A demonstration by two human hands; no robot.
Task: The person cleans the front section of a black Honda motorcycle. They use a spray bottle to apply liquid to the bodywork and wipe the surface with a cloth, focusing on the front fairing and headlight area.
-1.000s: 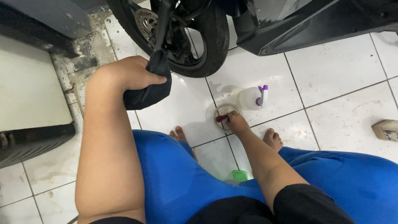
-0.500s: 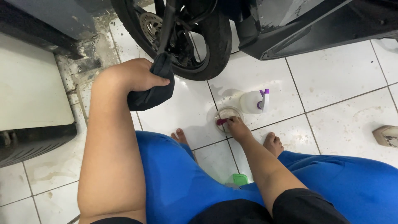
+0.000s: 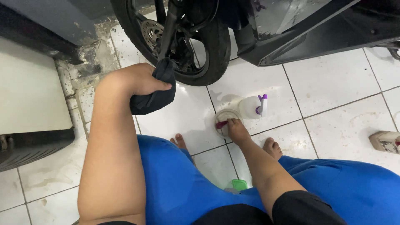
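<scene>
My left hand point(image 3: 135, 81) is closed around a dark cloth point(image 3: 156, 93) that hangs down beside the front wheel point(image 3: 183, 46) of a black motorbike. My right hand point(image 3: 236, 130) reaches down to a small round white tub point(image 3: 225, 117) on the floor tiles, its fingers pinching a small red thing point(image 3: 221, 124) at the tub's rim. A white spray bottle with a purple trigger point(image 3: 255, 106) lies on its side just behind the tub. My bare feet and blue trousers fill the bottom of the view.
The motorbike's black body panel point(image 3: 308, 29) spans the top right. A low white step with a dark edge point(image 3: 31, 104) lies to the left. A green object point(image 3: 239, 184) shows between my knees, and a pale sandal point(image 3: 385, 141) sits at the right edge.
The view has shifted slightly, with the wheel now lower in the frame. Both hands stay where they were, left on the cloth, right at the tub.
</scene>
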